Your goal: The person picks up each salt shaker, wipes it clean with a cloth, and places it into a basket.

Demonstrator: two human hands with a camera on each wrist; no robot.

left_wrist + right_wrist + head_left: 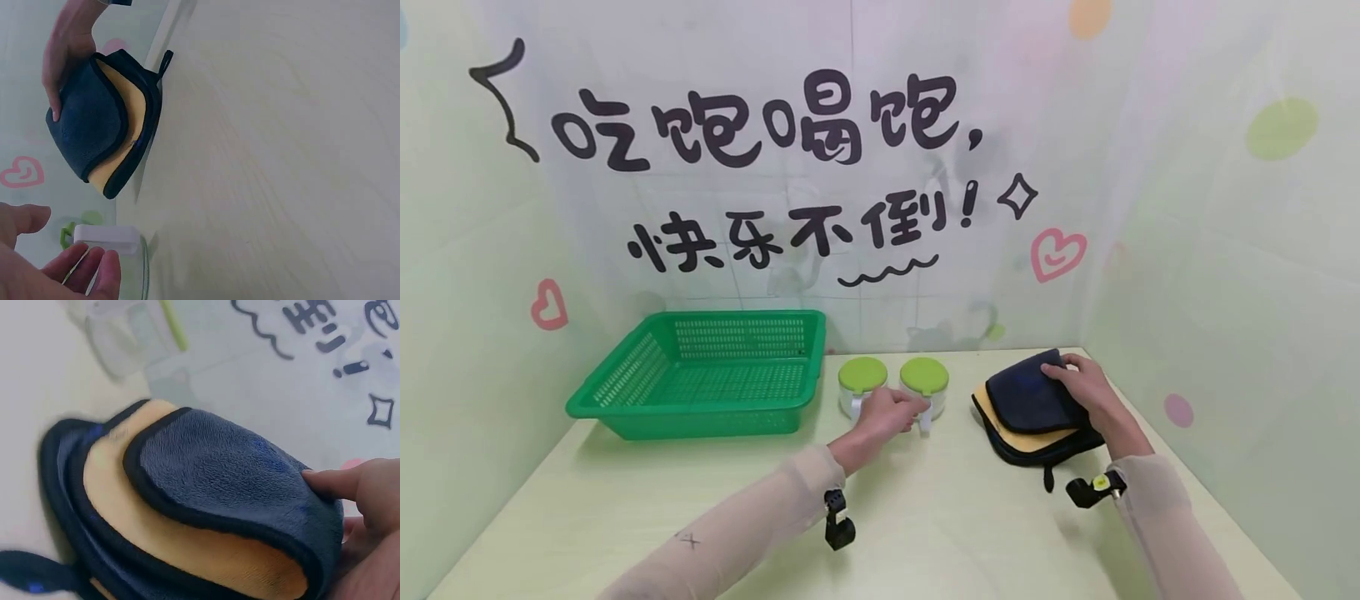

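Note:
Two clear jars with green lids, a left jar [862,374] and a right jar [924,376], stand side by side near the back wall. My left hand [882,417] is at the right jar, its fingers close to the white handle [107,235]. Thumb and fingers are spread apart around that handle in the left wrist view. On the right, my right hand [1092,390] pinches a folded towel [219,465], dark blue with yellow inside, black edging and a hanging loop [1048,478]. The thumb lies on top of the towel; the other fingers are partly hidden behind it.
A green plastic basket [700,421] with slatted sides stands at the back left, just beside the left jar. Printed curtain walls [760,292] close off the table [925,533] at the back and both sides.

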